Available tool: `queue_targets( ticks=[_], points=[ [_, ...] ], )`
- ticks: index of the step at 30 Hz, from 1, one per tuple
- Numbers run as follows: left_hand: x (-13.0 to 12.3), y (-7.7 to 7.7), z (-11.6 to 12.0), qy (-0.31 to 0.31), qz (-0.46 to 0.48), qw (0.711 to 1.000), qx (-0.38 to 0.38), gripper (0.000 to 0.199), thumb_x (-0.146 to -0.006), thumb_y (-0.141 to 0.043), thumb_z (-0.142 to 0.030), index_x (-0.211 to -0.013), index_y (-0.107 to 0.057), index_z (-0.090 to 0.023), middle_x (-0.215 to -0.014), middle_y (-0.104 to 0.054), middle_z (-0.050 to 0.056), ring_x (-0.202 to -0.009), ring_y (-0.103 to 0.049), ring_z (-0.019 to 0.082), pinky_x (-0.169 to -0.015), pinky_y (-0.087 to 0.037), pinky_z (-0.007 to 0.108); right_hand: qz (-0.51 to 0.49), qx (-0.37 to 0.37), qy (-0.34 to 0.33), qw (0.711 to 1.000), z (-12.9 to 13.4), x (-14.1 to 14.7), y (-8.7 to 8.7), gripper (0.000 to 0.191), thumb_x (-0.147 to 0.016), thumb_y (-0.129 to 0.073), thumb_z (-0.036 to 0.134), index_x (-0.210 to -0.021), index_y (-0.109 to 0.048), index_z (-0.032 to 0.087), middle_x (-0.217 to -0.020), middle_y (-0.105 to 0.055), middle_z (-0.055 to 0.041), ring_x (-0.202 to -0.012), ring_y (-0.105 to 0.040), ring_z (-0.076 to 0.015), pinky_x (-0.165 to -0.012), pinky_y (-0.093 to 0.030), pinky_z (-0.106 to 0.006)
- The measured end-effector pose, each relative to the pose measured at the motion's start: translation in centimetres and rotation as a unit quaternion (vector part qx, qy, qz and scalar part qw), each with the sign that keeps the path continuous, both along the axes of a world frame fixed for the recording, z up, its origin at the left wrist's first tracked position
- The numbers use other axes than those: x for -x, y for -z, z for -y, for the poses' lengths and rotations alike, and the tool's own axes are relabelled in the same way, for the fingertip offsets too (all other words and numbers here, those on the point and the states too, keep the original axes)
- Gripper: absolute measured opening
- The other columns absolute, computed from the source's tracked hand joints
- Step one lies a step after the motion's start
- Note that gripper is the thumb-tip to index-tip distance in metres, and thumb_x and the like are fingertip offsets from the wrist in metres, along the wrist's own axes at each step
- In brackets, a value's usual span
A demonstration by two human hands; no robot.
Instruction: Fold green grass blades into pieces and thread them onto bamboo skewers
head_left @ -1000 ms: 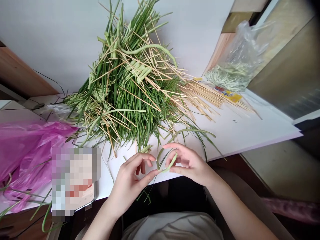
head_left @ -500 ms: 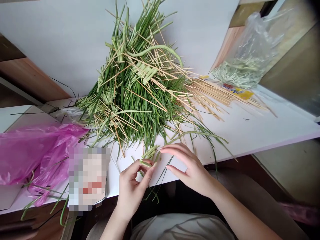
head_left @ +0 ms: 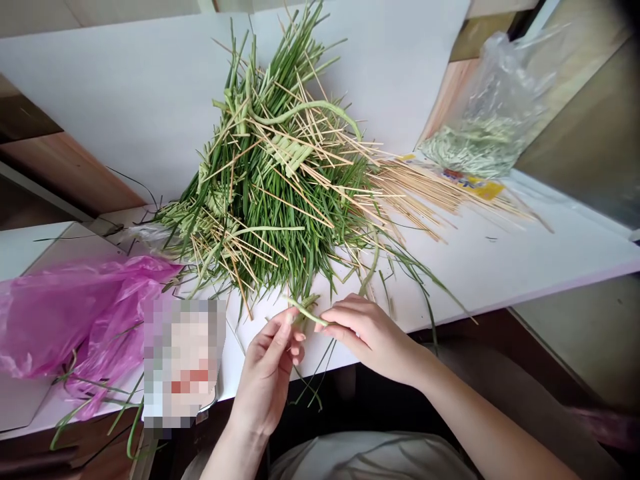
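Note:
A pale green long bean [head_left: 311, 315] runs between my hands, its free tip pointing up and left. My right hand [head_left: 367, 337] pinches it between thumb and fingers, and its other end shows beyond my knuckles. My left hand [head_left: 273, 353] is closed with thumb and forefinger together at the bean; my fingertips partly hide what they grip. Just behind, a small folded bundle of bean [head_left: 309, 303] shows, partly covered. Past my hands rises a large heap of green chives [head_left: 280, 233], with skewers of threaded bean pieces [head_left: 290, 153] lying on it.
Loose bamboo skewers [head_left: 420, 190] lie right of the heap. A clear bag of pale green pieces [head_left: 475, 147] stands at the back right. A pink plastic bag [head_left: 85, 313] and a blurred-out phone-like object [head_left: 183, 363] lie left on the white table [head_left: 540, 247].
My right hand has closed from open onto the long bean, whose far part has swung from lying rightward to pointing up. My left hand has turned and shifted its fingers. The view has tilted slightly.

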State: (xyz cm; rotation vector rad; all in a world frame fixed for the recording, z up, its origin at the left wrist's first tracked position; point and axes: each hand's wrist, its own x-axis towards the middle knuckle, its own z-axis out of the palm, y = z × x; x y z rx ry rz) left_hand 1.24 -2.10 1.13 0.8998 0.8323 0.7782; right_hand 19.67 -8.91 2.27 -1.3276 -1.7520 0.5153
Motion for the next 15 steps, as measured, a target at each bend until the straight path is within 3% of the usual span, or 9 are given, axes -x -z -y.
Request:
queue_targets(
  ticks=[2, 4, 6, 8, 10, 15],
  points=[
    [0.6, -0.1, 0.3, -0.067, -0.042, 0.993, -0.091, 0.026, -0.089, -0.075, -0.042, -0.103, -0.068, -0.022, -0.073, -0.053, -0.004, -0.058, -0.045, 0.008, -0.052, -0.040, 0.019, -0.002, 0.029, 0.005, 1.000, 0.4, -0.5, -0.3, 0.024, -0.108, -0.050, 0.018, -0.091, -0.065, 0.019, -0.079, -0.066, -0.0013, -0.071, -0.052, -0.0187, -0.073, -0.040, -0.030],
    [1.0, -0.6, 0.3, -0.120, -0.111, 0.947, -0.275, 0.016, -0.093, -0.071, -0.036, -0.105, -0.065, -0.026, -0.079, -0.055, -0.003, -0.064, -0.049, 0.011, -0.059, -0.043, 0.024, -0.009, 0.062, 0.006, 0.998, 0.7, -0.9, -0.5, 0.024, -0.107, -0.051, 0.017, -0.087, -0.064, 0.019, -0.078, -0.065, -0.0003, -0.071, -0.053, -0.0177, -0.071, -0.038, -0.029],
    [1.0, -1.4, -0.2, -0.073, -0.198, 0.850, -0.483, 0.021, -0.091, -0.074, -0.030, -0.111, -0.066, -0.028, -0.093, -0.065, 0.001, -0.080, -0.056, 0.017, -0.074, -0.047, 0.032, -0.028, 0.096, 0.000, 0.995, 0.9, -1.1, -0.7, 0.026, -0.107, -0.050, 0.016, -0.085, -0.062, 0.020, -0.078, -0.064, 0.0006, -0.071, -0.055, -0.0162, -0.067, -0.036, -0.027],
    [0.7, -2.1, -0.9, 0.044, -0.257, 0.744, -0.616, 0.031, -0.089, -0.076, -0.030, -0.118, -0.067, -0.027, -0.107, -0.071, 0.004, -0.095, -0.058, 0.023, -0.085, -0.046, 0.037, -0.046, 0.118, -0.001, 0.992, 1.2, -1.4, -0.9, 0.027, -0.107, -0.049, 0.017, -0.083, -0.060, 0.020, -0.076, -0.061, 0.0022, -0.068, -0.053, -0.0144, -0.063, -0.034, -0.026],
    [0.1, -2.6, -1.7, 0.130, -0.270, 0.689, -0.660, 0.031, -0.090, -0.074, -0.031, -0.120, -0.066, -0.026, -0.108, -0.074, 0.004, -0.099, -0.057, 0.024, -0.088, -0.045, 0.039, -0.055, 0.123, -0.002, 0.991, 1.4, -1.6, -1.2, 0.025, -0.106, -0.052, 0.017, -0.082, -0.059, 0.020, -0.074, -0.058, 0.0036, -0.066, -0.051, -0.0132, -0.062, -0.034, -0.025],
    [-1.0, -2.9, -2.4, 0.188, -0.236, 0.663, -0.685, 0.010, -0.094, -0.069, -0.028, -0.101, -0.066, -0.021, -0.090, -0.072, 0.001, -0.087, -0.058, 0.020, -0.081, -0.042, 0.035, -0.031, 0.105, -0.031, 0.993, 2.0, -2.3, -1.8, 0.019, -0.103, -0.060, 0.013, -0.086, -0.062, 0.020, -0.080, -0.063, 0.0033, -0.072, -0.056, -0.0138, -0.068, -0.038, -0.024]
  ],
)
